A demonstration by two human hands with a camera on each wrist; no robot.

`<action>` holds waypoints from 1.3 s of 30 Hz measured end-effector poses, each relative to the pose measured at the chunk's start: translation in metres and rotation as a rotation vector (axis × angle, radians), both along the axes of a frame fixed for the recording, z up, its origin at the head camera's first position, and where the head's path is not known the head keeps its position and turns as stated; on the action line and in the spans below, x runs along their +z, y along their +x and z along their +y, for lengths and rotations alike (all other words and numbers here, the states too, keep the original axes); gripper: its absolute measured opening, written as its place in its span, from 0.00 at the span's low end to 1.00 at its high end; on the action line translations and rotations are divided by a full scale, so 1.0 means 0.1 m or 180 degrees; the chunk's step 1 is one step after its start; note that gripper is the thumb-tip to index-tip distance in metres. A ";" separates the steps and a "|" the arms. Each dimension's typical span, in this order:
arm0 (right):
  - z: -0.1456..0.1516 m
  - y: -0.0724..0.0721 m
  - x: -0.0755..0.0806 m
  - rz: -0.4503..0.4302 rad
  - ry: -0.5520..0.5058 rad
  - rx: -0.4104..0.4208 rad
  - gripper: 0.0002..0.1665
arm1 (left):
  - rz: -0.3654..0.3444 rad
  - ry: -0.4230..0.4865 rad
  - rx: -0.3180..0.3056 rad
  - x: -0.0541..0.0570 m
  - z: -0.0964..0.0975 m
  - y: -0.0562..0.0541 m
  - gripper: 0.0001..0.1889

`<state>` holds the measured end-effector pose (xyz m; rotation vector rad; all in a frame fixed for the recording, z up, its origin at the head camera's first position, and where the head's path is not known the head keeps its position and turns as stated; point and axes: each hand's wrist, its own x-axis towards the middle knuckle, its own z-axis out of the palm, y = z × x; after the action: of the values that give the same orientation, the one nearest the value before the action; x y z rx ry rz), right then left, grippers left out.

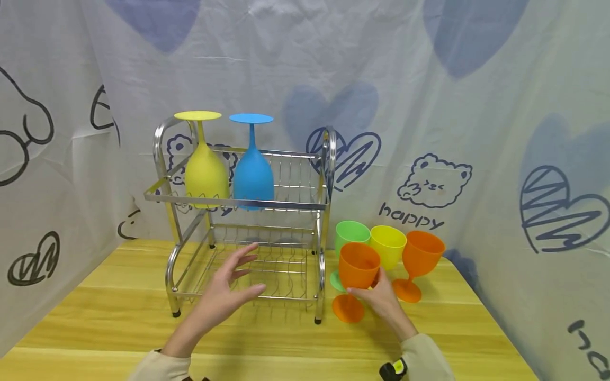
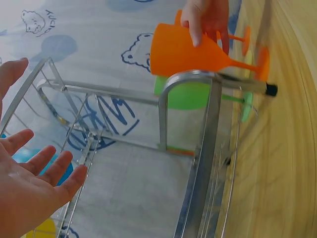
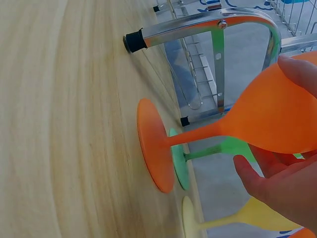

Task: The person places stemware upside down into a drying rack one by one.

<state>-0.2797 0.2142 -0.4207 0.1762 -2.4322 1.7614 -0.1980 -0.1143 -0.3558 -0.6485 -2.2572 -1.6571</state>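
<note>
Wooden table [image 1: 267, 346]; at five o'clock, right grip [image 1: 380, 300] holds an orange goblet [image 1: 357, 270] round its bowl [image 3: 277, 109], probably light, stiff, best held there; left grip [image 1: 223, 296] spread, empty.

goblets [image 1: 358, 269]: smooth plastic | rack [image 1: 300, 205]: glossy metal | tabletop [image 1: 267, 349]: wood-grained

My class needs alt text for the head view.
A right hand holds an orange goblet near three others; the left hand hovers by a metal rack whose top shelf holds an inverted yellow goblet and blue goblet.
</note>
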 end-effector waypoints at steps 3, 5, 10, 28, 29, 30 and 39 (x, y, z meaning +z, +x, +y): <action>0.01 0.03 0.01 0.0052 -0.0019 0.0030 0.48 | -0.0004 0.0057 -0.0084 -0.01 0.07 -0.01 0.38; 0.02 0.06 0.03 0.0110 -0.0028 0.0068 0.48 | -0.0032 0.0089 -0.0125 -0.02 0.10 -0.02 0.38; 0.04 0.15 0.11 0.0232 0.0136 0.0118 0.50 | -0.0145 0.0054 -0.0146 -0.08 0.20 -0.02 0.39; -0.09 0.47 0.36 0.1725 0.1396 0.0139 0.55 | -0.0295 0.0104 -0.0365 -0.33 0.53 -0.06 0.42; -0.11 0.49 0.37 0.1870 0.1484 0.0137 0.55 | -0.0283 0.0116 -0.0372 -0.33 0.54 -0.07 0.42; -0.13 0.50 0.38 0.2012 0.1574 0.0130 0.55 | -0.0270 0.0106 -0.0376 -0.33 0.55 -0.07 0.42; -0.24 0.59 0.45 0.2836 0.2154 0.0163 0.58 | -0.0382 0.0122 -0.0385 -0.33 0.61 -0.07 0.45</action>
<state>-0.2208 0.1902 -0.3754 0.8680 -2.1646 0.5479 -0.2049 -0.0530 -0.3884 -0.7072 -2.3028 -1.8375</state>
